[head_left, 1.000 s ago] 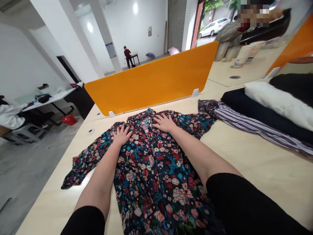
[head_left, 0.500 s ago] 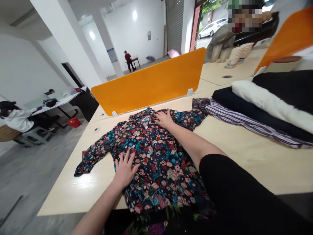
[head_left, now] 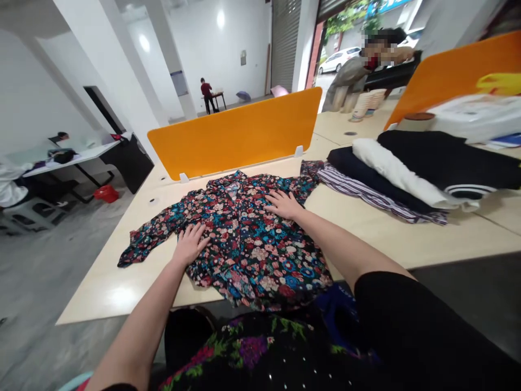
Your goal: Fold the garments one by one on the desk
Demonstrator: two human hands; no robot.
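A dark floral shirt lies spread on the pale wooden table, collar toward the orange divider and hem at the near edge. Its left-hand sleeve stretches out over the tabletop, while the other sleeve reaches to the pile of clothes. My left hand rests flat on the shirt's left side, fingers spread. On the upper right of the shirt front lies my right hand, palm down with its fingers apart. Neither hand grips the cloth.
Behind the shirt stands an orange divider. Folded clothes, including a striped garment, a white garment and a black garment, lie to the right. Paper cups stand farther back. A person leans beyond the table.
My right hand has slid down from near the collar to the shirt's upper right front. My left hand still lies on the left side. The view has shifted, showing more of the right.
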